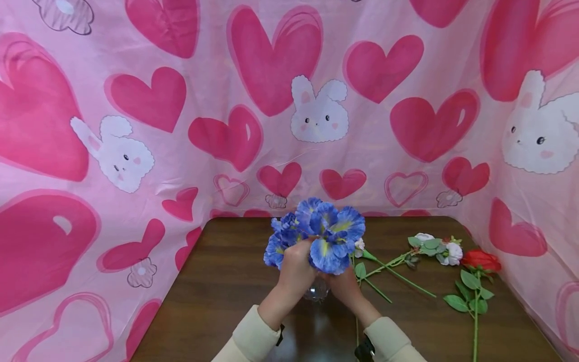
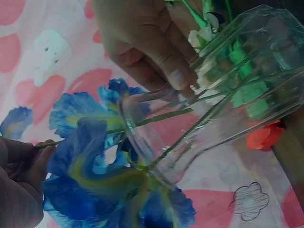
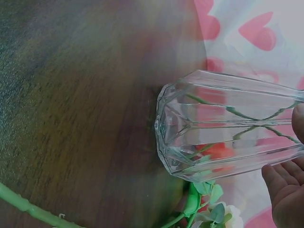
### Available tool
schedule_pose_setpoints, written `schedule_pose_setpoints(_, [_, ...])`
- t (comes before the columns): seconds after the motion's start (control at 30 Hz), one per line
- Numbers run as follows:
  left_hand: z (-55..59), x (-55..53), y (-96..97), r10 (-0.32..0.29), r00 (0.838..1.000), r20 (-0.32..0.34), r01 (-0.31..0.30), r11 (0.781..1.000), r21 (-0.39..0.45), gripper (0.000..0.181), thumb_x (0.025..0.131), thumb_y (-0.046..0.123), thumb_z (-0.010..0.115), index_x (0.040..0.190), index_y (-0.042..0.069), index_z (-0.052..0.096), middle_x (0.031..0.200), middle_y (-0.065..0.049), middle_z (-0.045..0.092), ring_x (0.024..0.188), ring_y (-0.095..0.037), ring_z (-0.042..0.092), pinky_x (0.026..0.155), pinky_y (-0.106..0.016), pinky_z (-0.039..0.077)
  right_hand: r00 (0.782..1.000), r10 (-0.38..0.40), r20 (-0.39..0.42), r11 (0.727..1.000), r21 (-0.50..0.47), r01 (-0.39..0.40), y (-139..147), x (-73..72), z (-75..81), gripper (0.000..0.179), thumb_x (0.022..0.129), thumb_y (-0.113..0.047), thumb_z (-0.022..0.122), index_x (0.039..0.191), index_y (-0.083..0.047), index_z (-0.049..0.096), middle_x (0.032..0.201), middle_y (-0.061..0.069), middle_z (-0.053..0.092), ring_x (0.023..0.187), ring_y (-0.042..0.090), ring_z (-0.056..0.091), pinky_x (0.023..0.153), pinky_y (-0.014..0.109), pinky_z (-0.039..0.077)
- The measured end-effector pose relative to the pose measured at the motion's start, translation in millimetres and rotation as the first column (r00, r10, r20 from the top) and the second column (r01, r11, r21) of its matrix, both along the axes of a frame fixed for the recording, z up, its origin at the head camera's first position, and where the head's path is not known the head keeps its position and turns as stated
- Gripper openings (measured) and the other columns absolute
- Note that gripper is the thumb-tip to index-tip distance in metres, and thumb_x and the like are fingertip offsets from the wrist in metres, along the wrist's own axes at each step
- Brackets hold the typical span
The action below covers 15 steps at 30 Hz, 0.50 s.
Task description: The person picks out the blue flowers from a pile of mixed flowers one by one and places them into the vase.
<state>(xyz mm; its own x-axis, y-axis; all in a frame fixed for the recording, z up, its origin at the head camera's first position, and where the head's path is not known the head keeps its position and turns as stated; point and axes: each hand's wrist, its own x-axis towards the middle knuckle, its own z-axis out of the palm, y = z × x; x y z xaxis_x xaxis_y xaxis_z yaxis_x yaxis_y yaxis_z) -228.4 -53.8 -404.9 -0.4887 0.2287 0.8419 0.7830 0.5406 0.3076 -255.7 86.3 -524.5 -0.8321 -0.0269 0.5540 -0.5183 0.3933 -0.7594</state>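
Several blue iris-like flowers (image 1: 332, 234) with yellow streaks cluster above a clear faceted glass vase (image 1: 317, 292) near the table's middle. My left hand (image 1: 296, 266) is up among the blooms. In the left wrist view, the left hand (image 2: 21, 183) pinches a thin green stem (image 2: 45, 143) that runs behind the petals toward the vase mouth. My right hand (image 1: 345, 287) holds the vase near its neck; in the left wrist view its fingers (image 2: 178, 76) lie on the rim. Stems (image 3: 256, 123) cross inside the vase in the right wrist view. Part of the right hand is hidden by blooms.
On the right side of the dark wooden table (image 1: 217, 281) lie a red rose (image 1: 481, 261) with a long leafy stem and a spray of white roses (image 1: 451, 254). Green stems (image 1: 407, 281) cross beside the right hand. A pink heart-print cloth (image 1: 271, 151) surrounds the table.
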Motion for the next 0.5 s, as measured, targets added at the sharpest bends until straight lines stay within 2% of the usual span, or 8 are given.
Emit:
schedule_pose_setpoints(0.13, [-3.5, -1.2, -0.5, 0.02, 1.0, 0.01, -0.02, 1.0, -0.015, 0.023, 0.072, -0.007, 0.078, 0.09, 0.003, 0.068, 0.081, -0.007, 0.07, 0.074, -0.022, 0.069, 0.063, -0.034, 0.055, 0.996, -0.038, 0.081, 0.999, 0.032, 0.036, -0.3, -0.3, 1.6, 0.054, 0.073, -0.003, 0.081, 0.119, 0.008, 0.055, 0.107, 0.015, 0.064, 0.095, 0.028, 0.06, 0.08, 0.047, 0.051])
schedule_pose_setpoints(0.33, [-11.3, -5.9, -3.5, 0.068, 0.998, 0.01, -0.067, 0.996, -0.065, 0.036, 0.063, -0.007, 0.082, 0.093, 0.005, 0.069, 0.084, -0.006, 0.071, 0.076, -0.022, 0.069, 0.065, -0.035, 0.055, 0.986, -0.082, 0.144, 0.988, 0.145, 0.061, -0.3, -1.4, 4.3, 0.041, 0.073, -0.008, 0.082, 0.106, 0.006, 0.063, 0.091, 0.012, 0.068, 0.083, 0.026, 0.062, 0.071, 0.042, 0.052])
schedule_pose_setpoints(0.5, [-19.6, -13.3, -7.2, 0.091, 0.996, 0.025, -0.089, 0.993, -0.076, 0.027, 0.068, -0.005, 0.08, 0.091, 0.004, 0.069, 0.083, -0.007, 0.071, 0.074, -0.024, 0.069, 0.065, -0.036, 0.055, 0.977, -0.07, 0.2, 0.986, 0.166, 0.036, 1.0, -0.4, 8.0, 0.026, 0.078, -0.015, 0.081, 0.095, 0.0, 0.068, 0.079, 0.003, 0.068, 0.07, 0.018, 0.061, 0.061, 0.034, 0.05])
